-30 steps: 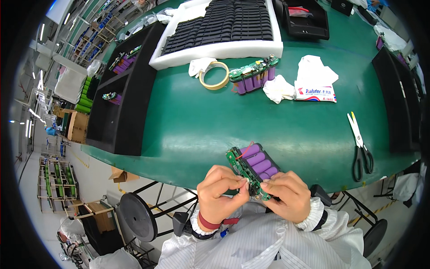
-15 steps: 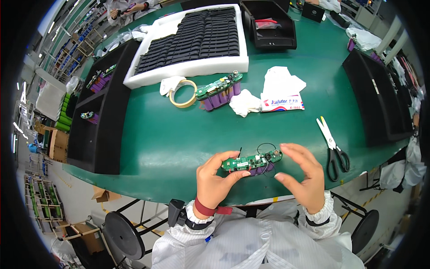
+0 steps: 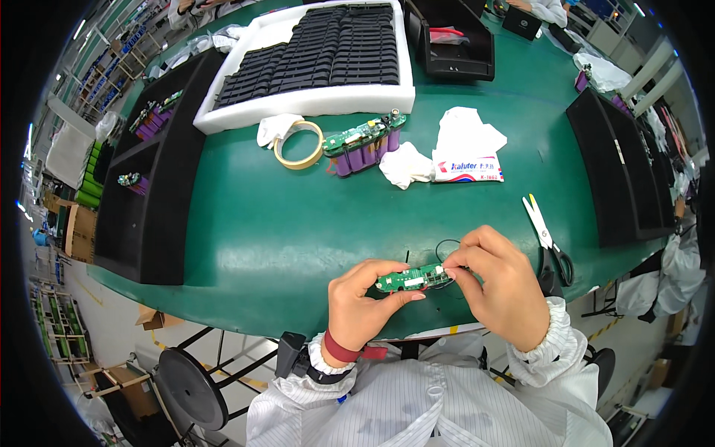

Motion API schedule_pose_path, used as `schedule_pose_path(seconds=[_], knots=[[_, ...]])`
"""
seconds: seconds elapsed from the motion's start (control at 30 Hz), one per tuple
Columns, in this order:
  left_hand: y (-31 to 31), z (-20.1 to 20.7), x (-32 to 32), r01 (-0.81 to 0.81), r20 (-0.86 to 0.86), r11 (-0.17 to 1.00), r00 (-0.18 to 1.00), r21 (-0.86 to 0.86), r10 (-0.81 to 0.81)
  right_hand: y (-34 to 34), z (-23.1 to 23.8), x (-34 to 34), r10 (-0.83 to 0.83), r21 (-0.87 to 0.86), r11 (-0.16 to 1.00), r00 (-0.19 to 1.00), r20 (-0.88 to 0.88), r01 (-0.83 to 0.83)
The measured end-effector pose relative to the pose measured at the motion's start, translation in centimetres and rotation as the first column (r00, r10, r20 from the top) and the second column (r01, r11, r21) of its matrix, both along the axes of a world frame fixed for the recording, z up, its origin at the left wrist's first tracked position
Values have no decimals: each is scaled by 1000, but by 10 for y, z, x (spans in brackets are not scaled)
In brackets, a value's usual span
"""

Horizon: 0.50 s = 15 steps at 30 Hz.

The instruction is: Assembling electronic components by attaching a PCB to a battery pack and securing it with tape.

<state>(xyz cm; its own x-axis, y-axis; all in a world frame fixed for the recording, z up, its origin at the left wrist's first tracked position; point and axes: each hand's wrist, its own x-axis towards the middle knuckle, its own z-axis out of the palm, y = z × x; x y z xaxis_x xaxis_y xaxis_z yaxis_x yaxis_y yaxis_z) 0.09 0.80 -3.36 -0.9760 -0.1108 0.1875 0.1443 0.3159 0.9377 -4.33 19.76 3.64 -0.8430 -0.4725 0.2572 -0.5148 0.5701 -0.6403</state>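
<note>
Near the front edge of the table, my left hand [image 3: 356, 304] grips a small battery pack with a green circuit board [image 3: 406, 281] facing up, thumb along its near side and fingers along its far side. My right hand [image 3: 500, 287] is closed in a pinch over the pack's right end. What its fingertips hold is hidden, and they cover that end of the board. A thin black wire [image 3: 439, 246] loops out beyond the board there. Scissors [image 3: 547, 242] with black handles lie to the right of my right hand.
Farther back stand another purple-celled battery pack [image 3: 363, 149], a tape roll [image 3: 319, 151], crumpled white tissue [image 3: 406, 165] and a white-and-blue box [image 3: 469, 169]. A white foam tray [image 3: 313, 106] holds black parts. Black bins stand left [image 3: 165, 216], right [image 3: 614, 179] and at the back [image 3: 465, 68].
My right hand has moved left onto the pack's right end, its fingers closing from apart into a pinch. My left hand keeps its grip. The view has shifted slightly.
</note>
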Motion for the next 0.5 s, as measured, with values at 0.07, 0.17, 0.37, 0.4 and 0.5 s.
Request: schedule_pose_path(seconds=[0.07, 0.17, 0.37, 0.4, 0.5], knots=[[0, -1, 0, 1, -6, 1000, 1000, 21, -1, -1, 3, -2, 14, 17, 1000, 1000, 24, -14], [-1, -1, 1, 10, -15, 999, 1000, 35, -9, -2, 6, -4, 48, 45, 998, 998, 33, -50], [-3, -2, 1, 42, -35, 998, 999, 44, -40, -2, 8, -4, 43, 40, 998, 995, 86, -46], [-3, -2, 1, 46, -29, 998, 999, 46, -45, -2, 8, -3, 42, 39, 998, 996, 83, -45], [-4, -2, 2, 52, -49, 998, 998, 37, -50, -2, 6, -2, 37, 34, 999, 996, 82, -40]])
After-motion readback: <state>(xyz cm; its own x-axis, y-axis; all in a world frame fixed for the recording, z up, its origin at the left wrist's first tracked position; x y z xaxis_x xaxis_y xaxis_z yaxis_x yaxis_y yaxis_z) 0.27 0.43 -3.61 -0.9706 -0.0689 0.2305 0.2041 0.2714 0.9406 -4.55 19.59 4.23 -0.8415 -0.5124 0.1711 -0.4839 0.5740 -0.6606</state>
